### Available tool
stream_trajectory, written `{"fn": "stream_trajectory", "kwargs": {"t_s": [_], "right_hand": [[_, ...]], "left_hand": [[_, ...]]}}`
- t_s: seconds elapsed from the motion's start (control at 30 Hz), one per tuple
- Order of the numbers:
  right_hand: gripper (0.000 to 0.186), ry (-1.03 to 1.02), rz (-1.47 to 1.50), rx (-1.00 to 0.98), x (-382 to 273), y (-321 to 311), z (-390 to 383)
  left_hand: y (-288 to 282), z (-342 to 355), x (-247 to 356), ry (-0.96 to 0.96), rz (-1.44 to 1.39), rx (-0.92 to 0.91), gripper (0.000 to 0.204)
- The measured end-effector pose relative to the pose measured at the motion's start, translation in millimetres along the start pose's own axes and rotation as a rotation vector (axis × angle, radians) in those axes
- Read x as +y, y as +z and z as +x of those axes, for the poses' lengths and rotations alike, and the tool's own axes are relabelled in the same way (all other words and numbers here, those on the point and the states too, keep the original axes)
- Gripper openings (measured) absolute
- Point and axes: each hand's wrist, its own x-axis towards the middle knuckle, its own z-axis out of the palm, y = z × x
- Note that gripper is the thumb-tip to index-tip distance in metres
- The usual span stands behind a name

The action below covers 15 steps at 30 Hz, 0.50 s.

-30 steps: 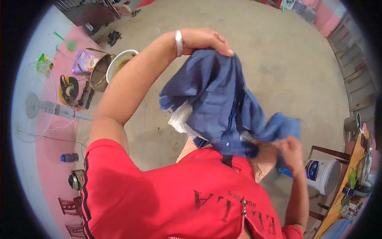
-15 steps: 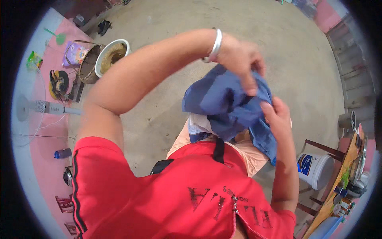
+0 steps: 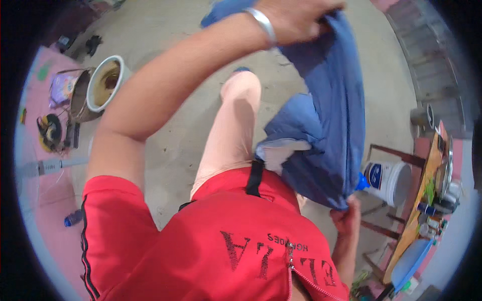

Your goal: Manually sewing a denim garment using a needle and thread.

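A dark blue garment (image 3: 341,110) hangs stretched in front of my red top, with a whitish patch of inner cloth showing near my waist. Its exact kind is hard to make out. My left hand (image 3: 298,20), with a silver bangle (image 3: 263,24) at the wrist, is raised far out and closed on the garment's upper part. Another piece of the blue cloth shows beyond that forearm. Low on the right, my right hand (image 3: 347,215) pinches the bottom edge of the cloth.
At the left stand a white-rimmed basin (image 3: 89,93) holding a straw hat and a dark woven basket (image 3: 80,98). To the right are a white bucket (image 3: 396,183) and a wooden table (image 3: 414,226) crowded with dishes. A blue bottle (image 3: 74,218) lies by the pink wall.
The bunched garment has been spread out lengthwise. My left hand has moved up and away, while my right hand has come down toward me. One leg now shows stretched forward.
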Motion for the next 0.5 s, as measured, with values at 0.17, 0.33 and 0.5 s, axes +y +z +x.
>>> {"fn": "stream_trajectory", "kwargs": {"t_s": [0.17, 0.33, 0.5], "right_hand": [[0.023, 0.304, -0.135, 0.089, 103.8, -72.7, -4.4], [0.028, 0.379, -0.051, -0.053, 130.9, -72.2, 10.4], [0.027, 0.412, -0.213, -0.131, 120.9, -68.3, 35.5]], "left_hand": [[117.7, -23.3, 98.8, -0.146, -0.297, 0.061, 0.058], [120.2, -144.0, 171.1, -0.294, -0.588, -0.775, 0.046], [97.0, -197.1, 181.0, -0.474, -0.601, -0.878, 0.032]]}}
